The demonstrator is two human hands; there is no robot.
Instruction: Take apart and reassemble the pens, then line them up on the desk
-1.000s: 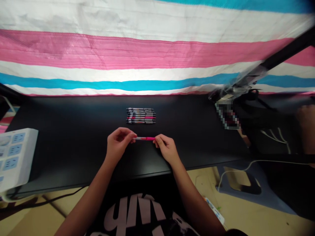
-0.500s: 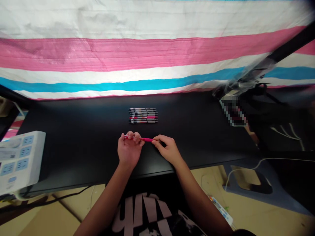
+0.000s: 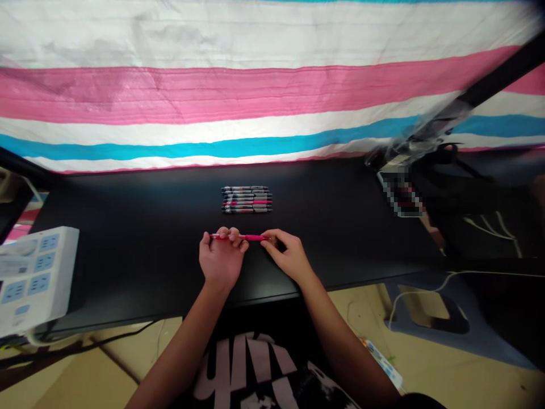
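A pink pen [image 3: 254, 238] lies level across both hands, just above the near part of the black table. My left hand [image 3: 222, 260] is palm up, its fingers curled round the clear barrel near the pen's left end. At the other end, my right hand [image 3: 286, 253] pinches the pen's tip between thumb and forefinger, so the very end is partly hidden. Beyond my hands lies a row of pens [image 3: 247, 200], side by side, several grey and black with a pink one among them.
The black table [image 3: 140, 244] spreads to both sides. On the left stands a white box with blue sockets [image 3: 46, 278]. A pixelated phone-shaped object [image 3: 401, 194] lies at right beside a plastic-wrapped bar [image 3: 438, 128]. A striped sheet [image 3: 255, 94] hangs behind.
The pen has turned slightly to lie more level. My left hand has shifted a little left, and the right hand a little up. Both keep their hold, and the row of pens is unchanged.
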